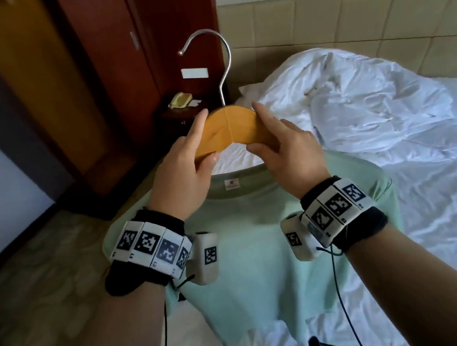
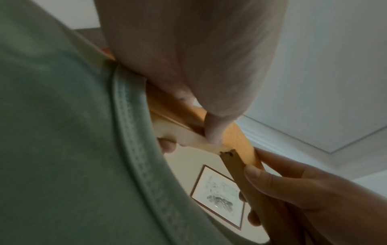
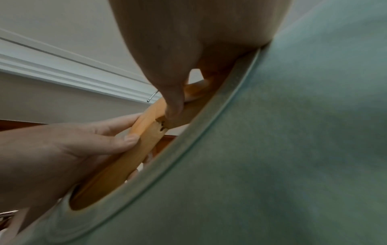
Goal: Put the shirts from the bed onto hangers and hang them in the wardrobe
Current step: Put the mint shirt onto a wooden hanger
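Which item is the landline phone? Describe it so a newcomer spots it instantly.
Start at the reddish-brown wardrobe left of the bed. Below its white label sits a dark nightstand, beyond the wooden hanger gripped in both hands. On it lies the pale yellow phone, the only yellow item, beside a white card.

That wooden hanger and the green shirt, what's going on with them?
A person is fitting a wooden hanger into a pale green shirt. The left hand and right hand each grip one side of the hanger near its middle, its metal hook pointing up. The hanger's arms run down through the shirt's neck opening. This happens beside the bed with its rumpled white bedding; the shirt is not yet in the wardrobe.
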`<action>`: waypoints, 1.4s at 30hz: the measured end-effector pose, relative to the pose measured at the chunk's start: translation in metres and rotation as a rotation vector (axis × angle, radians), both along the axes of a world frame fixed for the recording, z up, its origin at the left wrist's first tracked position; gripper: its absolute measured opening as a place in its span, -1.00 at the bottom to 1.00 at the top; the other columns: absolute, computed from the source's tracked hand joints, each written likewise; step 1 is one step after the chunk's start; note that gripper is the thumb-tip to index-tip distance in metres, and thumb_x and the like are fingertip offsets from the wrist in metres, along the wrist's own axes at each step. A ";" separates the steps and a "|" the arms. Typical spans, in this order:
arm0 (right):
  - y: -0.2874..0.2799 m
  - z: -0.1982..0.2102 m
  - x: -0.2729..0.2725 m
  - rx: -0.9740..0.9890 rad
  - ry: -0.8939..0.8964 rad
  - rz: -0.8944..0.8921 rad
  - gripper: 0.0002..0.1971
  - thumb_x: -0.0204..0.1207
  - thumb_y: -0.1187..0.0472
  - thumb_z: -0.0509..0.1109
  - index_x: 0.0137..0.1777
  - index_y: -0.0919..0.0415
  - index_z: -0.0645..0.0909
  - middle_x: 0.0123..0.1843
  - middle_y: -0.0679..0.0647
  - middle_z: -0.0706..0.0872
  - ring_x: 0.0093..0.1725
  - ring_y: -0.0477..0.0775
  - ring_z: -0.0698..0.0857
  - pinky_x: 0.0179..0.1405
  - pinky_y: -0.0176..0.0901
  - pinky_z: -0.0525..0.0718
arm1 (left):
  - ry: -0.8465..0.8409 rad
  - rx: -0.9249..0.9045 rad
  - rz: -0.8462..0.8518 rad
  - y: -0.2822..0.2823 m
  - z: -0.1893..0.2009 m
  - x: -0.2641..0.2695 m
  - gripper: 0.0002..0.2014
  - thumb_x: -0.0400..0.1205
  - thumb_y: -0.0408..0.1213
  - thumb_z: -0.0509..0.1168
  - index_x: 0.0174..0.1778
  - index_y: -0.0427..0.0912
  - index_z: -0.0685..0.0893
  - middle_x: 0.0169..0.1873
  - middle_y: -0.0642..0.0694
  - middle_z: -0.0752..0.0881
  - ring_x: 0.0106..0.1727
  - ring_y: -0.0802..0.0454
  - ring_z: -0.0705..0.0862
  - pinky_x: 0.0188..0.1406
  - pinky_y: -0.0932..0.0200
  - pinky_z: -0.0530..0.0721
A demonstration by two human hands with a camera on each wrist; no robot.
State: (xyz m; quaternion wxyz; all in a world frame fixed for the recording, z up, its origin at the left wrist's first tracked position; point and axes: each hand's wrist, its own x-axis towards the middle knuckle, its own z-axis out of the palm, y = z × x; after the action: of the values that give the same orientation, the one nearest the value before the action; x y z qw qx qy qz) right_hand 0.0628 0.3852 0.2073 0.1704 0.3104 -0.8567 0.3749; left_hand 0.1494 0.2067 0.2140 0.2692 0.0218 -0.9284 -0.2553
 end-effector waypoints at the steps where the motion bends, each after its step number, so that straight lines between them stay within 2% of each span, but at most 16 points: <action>1: -0.019 -0.001 0.003 0.006 -0.003 0.026 -0.33 0.60 -0.02 0.37 0.66 -0.11 0.19 0.21 0.12 0.69 0.16 0.21 0.65 0.17 0.20 0.57 | -0.008 0.007 0.021 -0.018 -0.001 0.007 -0.31 0.71 -0.16 0.25 0.70 0.16 0.03 0.39 -0.14 0.53 0.33 -0.05 0.53 0.20 0.11 0.48; 4: -0.083 -0.003 0.013 0.027 0.004 0.093 -0.33 0.60 -0.03 0.38 0.66 -0.12 0.20 0.21 0.11 0.69 0.13 0.19 0.66 0.17 0.14 0.56 | -0.027 0.032 0.093 -0.075 -0.005 0.029 -0.31 0.72 -0.13 0.23 0.69 0.19 0.01 0.41 -0.10 0.51 0.36 -0.01 0.52 0.25 0.10 0.49; 6: -0.129 -0.003 0.022 0.032 0.015 0.144 -0.33 0.59 -0.03 0.38 0.66 -0.11 0.21 0.20 0.10 0.70 0.10 0.19 0.67 0.14 0.15 0.60 | -0.030 0.049 0.145 -0.115 -0.006 0.047 -0.31 0.72 -0.13 0.24 0.69 0.19 0.02 0.41 -0.11 0.51 0.37 -0.03 0.52 0.28 0.06 0.52; 8: -0.182 -0.004 0.036 0.037 0.010 0.214 -0.33 0.59 -0.03 0.38 0.66 -0.10 0.22 0.17 0.10 0.69 0.07 0.17 0.67 0.15 0.19 0.62 | -0.027 0.064 0.212 -0.158 -0.008 0.072 -0.31 0.72 -0.14 0.24 0.69 0.20 0.01 0.41 -0.12 0.51 0.35 -0.01 0.52 0.27 0.10 0.49; 12: -0.291 -0.007 0.080 0.035 -0.004 0.395 -0.34 0.58 -0.02 0.40 0.65 -0.07 0.25 0.13 0.13 0.68 0.04 0.15 0.68 0.14 0.24 0.64 | -0.068 0.079 0.403 -0.243 -0.013 0.140 -0.32 0.73 -0.11 0.21 0.67 0.22 -0.05 0.44 -0.08 0.45 0.28 0.20 0.39 0.26 0.22 0.34; 15: -0.366 -0.010 0.123 0.048 -0.031 0.553 -0.34 0.58 -0.03 0.39 0.65 -0.10 0.24 0.13 0.12 0.67 0.07 0.14 0.67 0.19 0.21 0.61 | -0.081 0.105 0.547 -0.295 -0.014 0.202 -0.32 0.73 -0.12 0.21 0.69 0.17 -0.01 0.49 -0.11 0.45 0.43 0.02 0.44 0.36 0.16 0.36; 19: -0.447 -0.015 0.184 0.036 -0.083 0.768 -0.32 0.56 -0.01 0.43 0.64 -0.10 0.26 0.12 0.13 0.68 0.10 0.15 0.64 0.24 0.20 0.58 | -0.078 0.104 0.759 -0.339 -0.016 0.284 -0.31 0.72 -0.15 0.25 0.69 0.15 0.03 0.46 -0.15 0.48 0.44 -0.09 0.46 0.32 0.20 0.33; 23: -0.513 -0.013 0.249 0.010 -0.115 0.992 -0.31 0.53 -0.05 0.44 0.63 -0.08 0.28 0.14 0.15 0.68 0.11 0.18 0.65 0.22 0.21 0.60 | -0.014 0.068 0.994 -0.365 -0.013 0.359 -0.30 0.70 -0.18 0.28 0.68 0.21 0.06 0.46 -0.10 0.51 0.44 -0.08 0.46 0.28 0.21 0.35; 26: -0.552 -0.011 0.290 0.008 -0.137 1.099 -0.31 0.53 -0.05 0.44 0.63 -0.10 0.27 0.15 0.12 0.66 0.11 0.15 0.63 0.23 0.16 0.60 | 0.054 0.027 1.089 -0.381 -0.011 0.403 -0.27 0.67 -0.23 0.33 0.68 0.17 0.11 0.45 -0.10 0.53 0.45 -0.08 0.46 0.35 0.14 0.41; 29: -0.587 -0.010 0.320 0.009 -0.175 1.192 -0.31 0.53 -0.02 0.44 0.64 -0.12 0.26 0.22 0.13 0.63 0.19 0.16 0.61 0.30 0.13 0.57 | 0.081 -0.006 1.158 -0.402 -0.013 0.435 -0.27 0.66 -0.23 0.35 0.68 0.16 0.13 0.35 -0.06 0.57 0.34 0.02 0.51 0.29 0.15 0.47; 32: -0.625 -0.008 0.342 0.050 -0.157 1.252 -0.33 0.57 -0.01 0.41 0.65 -0.12 0.24 0.28 0.09 0.60 0.23 0.08 0.57 0.30 -0.01 0.54 | 0.085 -0.006 1.203 -0.432 -0.015 0.458 -0.28 0.66 -0.23 0.34 0.68 0.14 0.12 0.32 -0.05 0.57 0.23 0.25 0.43 0.20 0.32 0.38; 36: -0.689 -0.008 0.356 0.046 -0.140 1.302 -0.35 0.57 0.02 0.40 0.63 -0.08 0.26 0.23 0.06 0.59 0.17 0.02 0.55 0.19 -0.09 0.53 | 0.122 -0.004 1.212 -0.488 -0.016 0.474 -0.28 0.65 -0.25 0.37 0.68 0.07 0.17 0.39 -0.09 0.55 0.26 0.34 0.38 0.16 0.69 0.24; 37: -0.707 -0.008 0.357 0.040 -0.139 1.309 -0.35 0.57 0.03 0.41 0.63 -0.07 0.27 0.23 0.07 0.59 0.17 0.02 0.55 0.18 -0.09 0.53 | 0.132 0.003 1.210 -0.506 -0.015 0.474 -0.28 0.64 -0.26 0.38 0.68 0.07 0.18 0.41 -0.08 0.54 0.25 0.38 0.35 0.17 0.72 0.22; 38: -0.728 -0.007 0.358 0.036 -0.139 1.319 -0.35 0.57 0.04 0.41 0.63 -0.06 0.27 0.24 0.08 0.59 0.18 0.04 0.56 0.19 -0.08 0.53 | 0.144 0.015 1.210 -0.525 -0.014 0.475 -0.27 0.64 -0.27 0.38 0.67 0.07 0.18 0.42 -0.06 0.53 0.26 0.38 0.34 0.23 0.65 0.24; 40: -0.771 -0.004 0.359 0.037 -0.146 1.353 -0.38 0.57 0.07 0.40 0.61 -0.02 0.31 0.26 0.11 0.60 0.20 0.08 0.57 0.23 -0.01 0.57 | 0.162 0.061 1.209 -0.564 -0.009 0.477 -0.27 0.63 -0.27 0.39 0.67 0.09 0.19 0.40 0.06 0.49 0.32 0.32 0.35 0.36 0.36 0.34; 42: -0.812 0.001 0.359 0.049 -0.156 1.397 -0.45 0.59 0.09 0.37 0.57 0.03 0.36 0.27 0.12 0.61 0.22 0.09 0.59 0.27 0.08 0.60 | 0.161 0.108 1.208 -0.602 -0.002 0.480 -0.27 0.63 -0.27 0.39 0.67 0.11 0.19 0.37 0.18 0.43 0.38 0.28 0.36 0.42 0.21 0.38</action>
State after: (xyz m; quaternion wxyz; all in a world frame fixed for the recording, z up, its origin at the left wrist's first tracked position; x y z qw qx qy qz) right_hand 0.4222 -0.4272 0.2081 -0.1794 0.7639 -0.4748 0.3986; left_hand 0.6298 -0.3953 0.2117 0.4342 0.5386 -0.7143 -0.1052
